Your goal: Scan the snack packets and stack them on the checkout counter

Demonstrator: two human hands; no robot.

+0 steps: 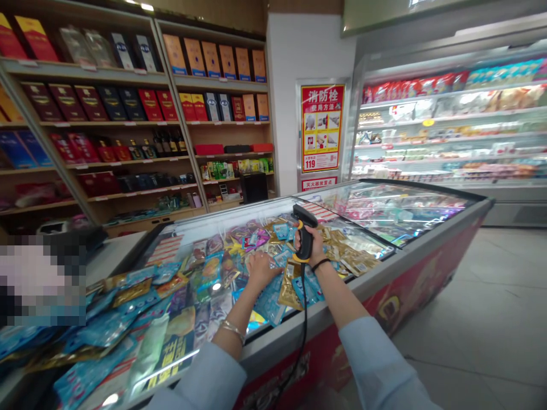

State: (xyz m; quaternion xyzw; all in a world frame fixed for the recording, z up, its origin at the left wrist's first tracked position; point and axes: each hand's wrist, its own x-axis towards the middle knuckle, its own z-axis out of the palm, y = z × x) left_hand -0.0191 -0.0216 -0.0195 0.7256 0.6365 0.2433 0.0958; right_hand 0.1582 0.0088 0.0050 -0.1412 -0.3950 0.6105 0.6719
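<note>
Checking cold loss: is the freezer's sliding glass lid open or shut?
Partly open: foil packets lie uncovered at this end; glass covers the far end.

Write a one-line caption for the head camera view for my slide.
Head view: right hand holds a corded barcode scanner over a shop chest freezer, left hand resting on foil packets.

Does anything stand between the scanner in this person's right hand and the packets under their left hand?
Nothing visible does. The barcode scanner in the right hand is clear above the packets beside the left hand. Its cable hangs away, over the freezer rim.
</note>
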